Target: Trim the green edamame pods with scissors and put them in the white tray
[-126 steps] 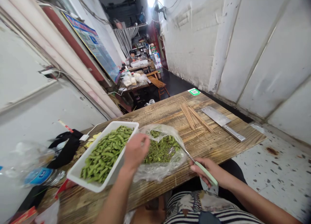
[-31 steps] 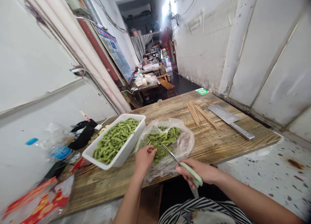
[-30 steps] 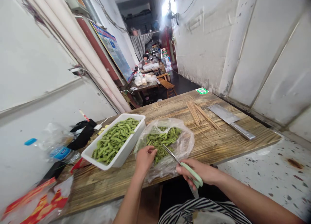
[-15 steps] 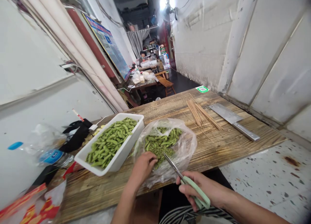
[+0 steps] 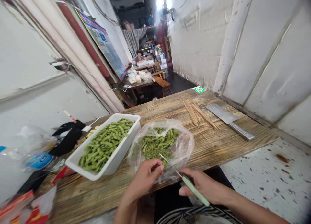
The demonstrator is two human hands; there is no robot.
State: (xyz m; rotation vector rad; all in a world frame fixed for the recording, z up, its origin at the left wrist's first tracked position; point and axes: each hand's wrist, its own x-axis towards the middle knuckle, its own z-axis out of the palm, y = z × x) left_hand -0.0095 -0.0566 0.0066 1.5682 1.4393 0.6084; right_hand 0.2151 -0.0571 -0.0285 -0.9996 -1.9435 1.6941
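My right hand point(image 5: 198, 183) is wrapped round the pale green handles of a pair of scissors point(image 5: 191, 186). Their blades point up and left over an open clear plastic bag point(image 5: 187, 144). Inside the bag lie green soybean pods point(image 5: 170, 138) and a heap of small green trimmings point(image 5: 153, 151). My left hand point(image 5: 147, 177) is closed in a pinch at the bag's near side, just below the blade tips. A green pod point(image 5: 164, 162) shows at its fingertips; most of the fingers' inner side is hidden.
To the left stands a white plastic tub point(image 5: 91, 175) full of pods. Thin wooden skewers point(image 5: 198, 113) and a cleaver point(image 5: 223, 115) lie on the wooden table point(image 5: 102, 194) at right. A water bottle point(image 5: 40, 160) is far left. A person point(image 5: 139, 56) sits in the background.
My left hand has risen off the trimmings and turned, fingers now pinched near the blades. The scissors have turned in my right hand, so the handles look narrower. The view has shifted slightly right.
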